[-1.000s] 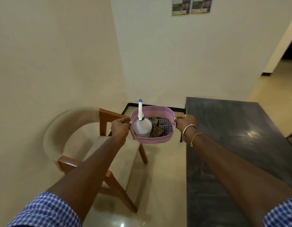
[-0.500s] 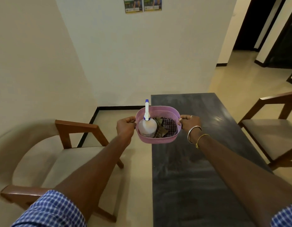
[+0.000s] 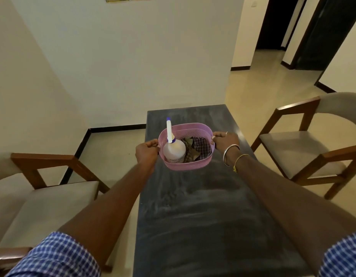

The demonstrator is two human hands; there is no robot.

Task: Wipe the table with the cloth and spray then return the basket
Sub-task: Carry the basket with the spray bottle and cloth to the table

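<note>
Sleeves in blue-and-white check fill the near corners of the view, the left sleeve (image 3: 53, 256) and the right sleeve (image 3: 345, 256), and both bare forearms reach forward over a dark, streaky surface (image 3: 193, 226) that runs lengthwise away from the person. Past the middle of the surface, toward its far edge and a little nearer its left edge, a pink perforated basket (image 3: 187, 166) sits between the two hands. The left hand (image 3: 147, 153) grips the basket's left rim, its fingers (image 3: 153, 142) curled round the edge. The right hand (image 3: 224, 141) grips the right rim the same way, fingers (image 3: 217, 135) hooked over the top, with a ring on one of them and two bangles (image 3: 230, 153) at the wrist. Whether the basket's base touches the surface or hangs just above it cannot be told. Inside, at the left, a white spray bottle (image 3: 174, 150) stands upright, its slim nozzle with a blue tip rising above the rim. Beside it at the right lies a crumpled cloth (image 3: 201, 146), partly checked and partly brownish. A wooden chair (image 3: 43, 196) with a pale seat stands off the left edge, and a second chair (image 3: 303, 152) stands off the right edge. Beyond the far edge rises a cream wall (image 3: 143, 66), with a dark doorway (image 3: 273, 23) at the far right.
</note>
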